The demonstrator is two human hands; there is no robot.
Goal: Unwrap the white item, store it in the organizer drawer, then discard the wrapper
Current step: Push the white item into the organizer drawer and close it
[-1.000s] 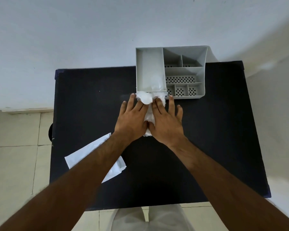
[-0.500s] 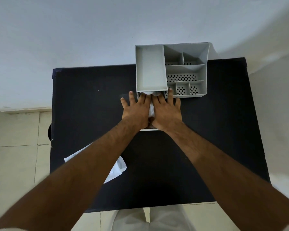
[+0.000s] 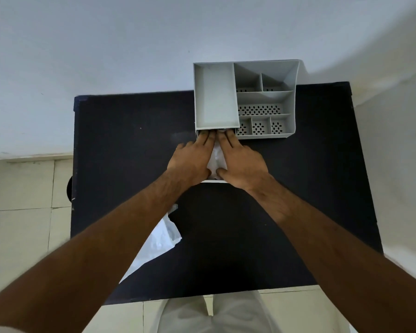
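The grey organizer [image 3: 291, 111] stands at the table's far edge, and its drawer [image 3: 214, 181] is pulled out toward me below the left compartment. The white item [image 3: 217, 159] lies in the drawer, mostly covered by my hands. My left hand [image 3: 192, 159] and my right hand [image 3: 240, 162] press flat on it side by side, fingertips reaching under the organizer's front edge. The white wrapper [image 3: 162, 239] lies on the table near my left forearm, partly hidden by it.
The black table [image 3: 120, 164] stands against a white wall. Tiled floor shows on the left and below. The organizer's right side has several small perforated compartments [image 3: 259, 127], all without contents.
Both hands have pushed forward toward the organizer, pressing the white item down and further into the drawer. Less of the white item shows now.
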